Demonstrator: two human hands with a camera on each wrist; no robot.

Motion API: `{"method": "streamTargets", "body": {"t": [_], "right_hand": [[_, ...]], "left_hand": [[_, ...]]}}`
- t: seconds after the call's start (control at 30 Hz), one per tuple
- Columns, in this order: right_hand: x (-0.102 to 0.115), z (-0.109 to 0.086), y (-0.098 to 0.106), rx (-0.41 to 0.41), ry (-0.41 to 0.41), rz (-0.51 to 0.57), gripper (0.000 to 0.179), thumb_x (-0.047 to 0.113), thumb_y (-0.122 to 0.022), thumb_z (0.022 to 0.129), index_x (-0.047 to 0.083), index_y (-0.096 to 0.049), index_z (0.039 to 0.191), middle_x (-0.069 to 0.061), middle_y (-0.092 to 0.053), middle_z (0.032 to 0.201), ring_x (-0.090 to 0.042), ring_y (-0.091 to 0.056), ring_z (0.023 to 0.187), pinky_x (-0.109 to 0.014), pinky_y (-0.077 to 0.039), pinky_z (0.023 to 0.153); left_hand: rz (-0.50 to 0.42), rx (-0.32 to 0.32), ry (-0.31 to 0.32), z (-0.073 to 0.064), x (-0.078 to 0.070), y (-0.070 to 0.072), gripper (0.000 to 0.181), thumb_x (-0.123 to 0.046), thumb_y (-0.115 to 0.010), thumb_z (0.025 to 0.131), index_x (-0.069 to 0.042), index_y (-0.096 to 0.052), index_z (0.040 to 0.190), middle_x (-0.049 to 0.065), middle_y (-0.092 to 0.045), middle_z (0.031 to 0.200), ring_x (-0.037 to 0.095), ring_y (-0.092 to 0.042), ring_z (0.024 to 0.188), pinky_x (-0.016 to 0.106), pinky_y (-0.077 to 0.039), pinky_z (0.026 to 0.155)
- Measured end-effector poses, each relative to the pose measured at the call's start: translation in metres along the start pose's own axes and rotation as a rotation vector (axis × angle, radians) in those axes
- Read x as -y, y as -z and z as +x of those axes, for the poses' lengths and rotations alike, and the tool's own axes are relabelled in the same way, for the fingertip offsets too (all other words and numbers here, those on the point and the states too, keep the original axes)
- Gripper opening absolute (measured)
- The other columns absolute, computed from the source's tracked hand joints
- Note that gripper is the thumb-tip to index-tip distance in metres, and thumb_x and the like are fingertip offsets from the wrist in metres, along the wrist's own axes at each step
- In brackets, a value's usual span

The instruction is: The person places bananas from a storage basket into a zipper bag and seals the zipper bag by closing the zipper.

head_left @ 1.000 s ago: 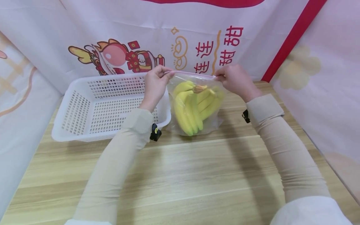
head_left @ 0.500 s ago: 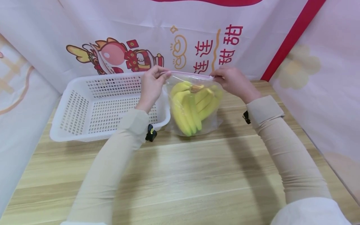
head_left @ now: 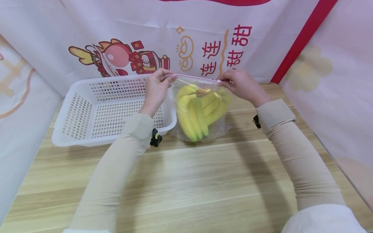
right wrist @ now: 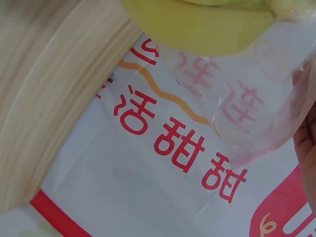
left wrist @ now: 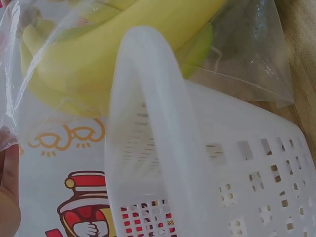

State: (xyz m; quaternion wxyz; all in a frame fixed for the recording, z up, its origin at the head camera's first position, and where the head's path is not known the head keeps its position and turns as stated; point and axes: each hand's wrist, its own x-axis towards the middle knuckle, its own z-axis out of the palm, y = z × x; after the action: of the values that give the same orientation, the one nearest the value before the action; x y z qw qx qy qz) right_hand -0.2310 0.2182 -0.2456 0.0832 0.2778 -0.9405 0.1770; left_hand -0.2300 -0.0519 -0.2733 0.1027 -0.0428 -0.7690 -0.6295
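Note:
A clear zip bag (head_left: 217,132) with a pinkish strip along its top edge hangs upright between my two hands. Inside it lie yellow bananas (head_left: 192,113), their stems toward the top. My left hand (head_left: 155,89) pinches the bag's upper left corner between thumb and fingers. At the upper right corner, my right hand (head_left: 242,85) grips the strip's end. The right wrist view shows the bag's pinkish edge (right wrist: 261,153) beside the fingers. In the left wrist view only a bit of the hand shows at the left edge, by the film.
A white perforated plastic basket (head_left: 113,140) stands left of the bag, under my left forearm; its rim (left wrist: 148,89) is close to the left wrist camera. Beneath everything is a wooden table (head_left: 189,181). A printed white cloth (head_left: 140,19) rises behind it.
Over the last second the bag and my left hand have shifted slightly left. Since half a second ago almost nothing has moved. Both hands keep their hold on the bag.

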Motion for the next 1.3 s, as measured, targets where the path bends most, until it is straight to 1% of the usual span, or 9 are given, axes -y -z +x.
{"method": "streamTargets", "body": {"t": [0.13,0.23,0.43,0.53,0.63,0.7,0.93,1.17,1.3], "right_hand": [[-0.001,-0.001,0.002,0.0,0.009,-0.006,0.016,0.01,-0.062,0.092,-0.001,-0.069,0.101,-0.018,-0.07,0.094,-0.029,-0.063,0.087,-0.042,-0.054,0.082],[-0.002,-0.002,0.002,-0.008,0.008,-0.015,0.016,0.011,-0.062,0.092,-0.002,-0.069,0.1,-0.018,-0.068,0.092,-0.029,-0.062,0.086,-0.043,-0.053,0.082],[-0.004,-0.004,0.004,-0.033,-0.006,-0.03,0.02,0.013,-0.063,0.092,-0.002,-0.07,0.103,-0.017,-0.067,0.093,-0.029,-0.061,0.085,-0.043,-0.052,0.081],[-0.007,-0.006,0.005,-0.043,0.003,-0.054,0.021,0.013,-0.065,0.091,-0.002,-0.071,0.104,-0.017,-0.068,0.093,-0.029,-0.061,0.084,-0.042,-0.052,0.079],[-0.009,-0.007,0.007,-0.048,0.009,-0.081,0.022,0.013,-0.066,0.09,-0.003,-0.072,0.104,-0.018,-0.069,0.094,-0.03,-0.063,0.086,-0.043,-0.053,0.08],[-0.009,-0.008,0.008,-0.048,0.008,-0.093,0.023,0.014,-0.066,0.089,-0.003,-0.072,0.104,-0.018,-0.07,0.096,-0.031,-0.064,0.089,-0.044,-0.053,0.083],[-0.01,-0.013,0.012,-0.039,-0.008,-0.119,0.023,0.013,-0.065,0.09,-0.003,-0.072,0.104,-0.02,-0.07,0.098,-0.033,-0.064,0.092,-0.046,-0.053,0.085],[-0.013,-0.017,0.015,-0.047,-0.03,-0.13,0.022,0.013,-0.066,0.089,-0.003,-0.072,0.103,-0.02,-0.07,0.097,-0.034,-0.064,0.089,-0.047,-0.053,0.084],[-0.016,-0.019,0.015,-0.051,-0.047,-0.138,0.023,0.014,-0.067,0.088,-0.002,-0.072,0.104,-0.019,-0.07,0.097,-0.033,-0.063,0.088,-0.047,-0.053,0.084]], "left_hand": [[0.021,0.021,-0.009,0.0,-0.001,0.001,0.019,-0.017,-0.066,0.088,-0.004,-0.066,0.102,0.011,-0.072,0.108,0.012,-0.069,0.093,0.025,-0.056,0.086],[0.031,0.029,-0.004,0.0,-0.002,0.002,0.02,-0.019,-0.066,0.089,-0.005,-0.066,0.103,0.01,-0.072,0.109,0.013,-0.069,0.096,0.026,-0.056,0.087],[0.049,0.031,-0.002,0.001,-0.002,0.003,0.02,-0.019,-0.066,0.089,-0.005,-0.066,0.103,0.01,-0.072,0.109,0.012,-0.068,0.095,0.027,-0.056,0.085],[0.043,0.034,-0.001,0.001,-0.003,0.002,0.019,-0.019,-0.066,0.089,-0.005,-0.067,0.102,0.009,-0.073,0.108,0.011,-0.069,0.094,0.03,-0.056,0.085],[0.043,0.036,-0.003,0.0,-0.003,0.001,0.02,-0.019,-0.066,0.088,-0.005,-0.067,0.102,0.009,-0.073,0.108,0.011,-0.069,0.093,0.032,-0.056,0.085],[0.043,0.037,-0.004,0.0,-0.004,0.0,0.02,-0.019,-0.066,0.088,-0.005,-0.067,0.102,0.01,-0.073,0.108,0.01,-0.069,0.092,0.031,-0.057,0.084],[0.052,0.047,-0.013,-0.001,-0.003,-0.002,0.022,-0.02,-0.067,0.087,-0.004,-0.067,0.102,0.011,-0.073,0.107,0.004,-0.067,0.086,0.017,-0.053,0.071],[0.055,0.06,0.001,-0.002,-0.003,-0.003,0.021,-0.02,-0.067,0.087,-0.004,-0.068,0.101,0.011,-0.073,0.106,0.009,-0.068,0.087,0.017,-0.054,0.07],[0.062,0.064,0.0,-0.002,-0.002,-0.004,0.021,-0.019,-0.067,0.087,-0.004,-0.068,0.101,0.012,-0.073,0.106,0.004,-0.066,0.08,0.015,-0.052,0.066]]}}
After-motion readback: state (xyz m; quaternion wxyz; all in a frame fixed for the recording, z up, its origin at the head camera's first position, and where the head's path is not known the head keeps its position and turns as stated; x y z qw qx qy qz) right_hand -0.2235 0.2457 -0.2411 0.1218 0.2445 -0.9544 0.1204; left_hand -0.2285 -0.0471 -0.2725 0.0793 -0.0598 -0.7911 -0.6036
